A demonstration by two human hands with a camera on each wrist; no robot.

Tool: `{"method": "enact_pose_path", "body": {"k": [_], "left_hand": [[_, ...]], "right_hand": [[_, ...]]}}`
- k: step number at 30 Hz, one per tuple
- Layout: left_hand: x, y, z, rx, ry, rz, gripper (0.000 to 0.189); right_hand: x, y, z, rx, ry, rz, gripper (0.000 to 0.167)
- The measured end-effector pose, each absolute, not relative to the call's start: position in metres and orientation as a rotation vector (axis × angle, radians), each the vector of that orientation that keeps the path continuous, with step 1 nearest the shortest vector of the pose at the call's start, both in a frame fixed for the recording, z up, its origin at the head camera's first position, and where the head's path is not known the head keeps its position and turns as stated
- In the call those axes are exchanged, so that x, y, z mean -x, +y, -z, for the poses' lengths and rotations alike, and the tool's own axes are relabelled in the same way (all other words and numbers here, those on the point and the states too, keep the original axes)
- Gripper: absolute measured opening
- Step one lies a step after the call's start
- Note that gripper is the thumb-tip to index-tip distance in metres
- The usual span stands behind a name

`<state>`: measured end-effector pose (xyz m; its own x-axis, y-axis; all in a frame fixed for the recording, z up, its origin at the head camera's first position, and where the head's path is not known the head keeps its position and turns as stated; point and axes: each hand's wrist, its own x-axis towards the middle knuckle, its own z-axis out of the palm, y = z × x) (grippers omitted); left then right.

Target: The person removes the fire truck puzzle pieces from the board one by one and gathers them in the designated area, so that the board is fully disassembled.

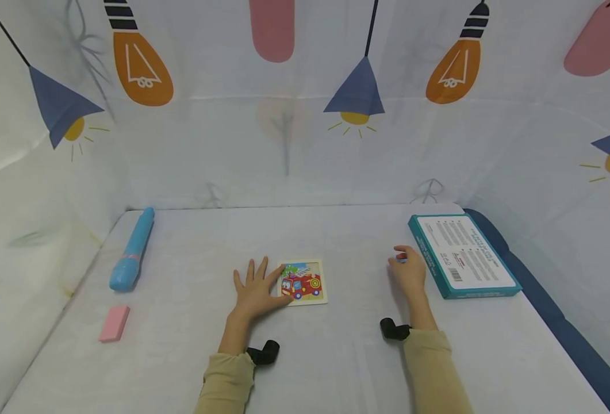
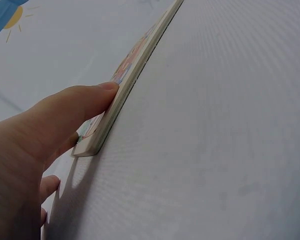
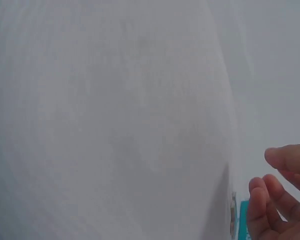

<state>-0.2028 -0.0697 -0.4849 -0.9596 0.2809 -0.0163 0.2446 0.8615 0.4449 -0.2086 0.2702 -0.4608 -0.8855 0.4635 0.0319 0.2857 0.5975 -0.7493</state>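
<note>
A small framed picture puzzle (image 1: 302,282) with a red fire truck lies on the white table, in the middle of the head view. My left hand (image 1: 255,293) holds its left end, thumb at the near edge and index finger at the far corner, other fingers spread. In the left wrist view, the thumb (image 2: 85,102) presses against the puzzle's pale rim (image 2: 112,112). My right hand (image 1: 409,271) is to the right of the puzzle, fingers curled round a small red-and-blue piece (image 1: 401,257). The right wrist view shows its bent fingers (image 3: 262,210), with the piece hidden.
A teal-edged box (image 1: 465,256) with a white printed face lies right of my right hand. At the left are a blue, microphone-shaped object (image 1: 131,253) and a pink block (image 1: 114,324). White cloth walls with lamp prints (image 1: 356,95) surround the table.
</note>
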Motion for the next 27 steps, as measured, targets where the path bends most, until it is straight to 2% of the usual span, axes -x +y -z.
{"method": "enact_pose_path", "body": {"k": [27], "left_hand": [[0.201,-0.070,0.487,-0.426,2.963,-0.658,0.079]], "right_hand": [[0.215,0.174,0.468,0.340,-2.579,-1.378,0.031]]}}
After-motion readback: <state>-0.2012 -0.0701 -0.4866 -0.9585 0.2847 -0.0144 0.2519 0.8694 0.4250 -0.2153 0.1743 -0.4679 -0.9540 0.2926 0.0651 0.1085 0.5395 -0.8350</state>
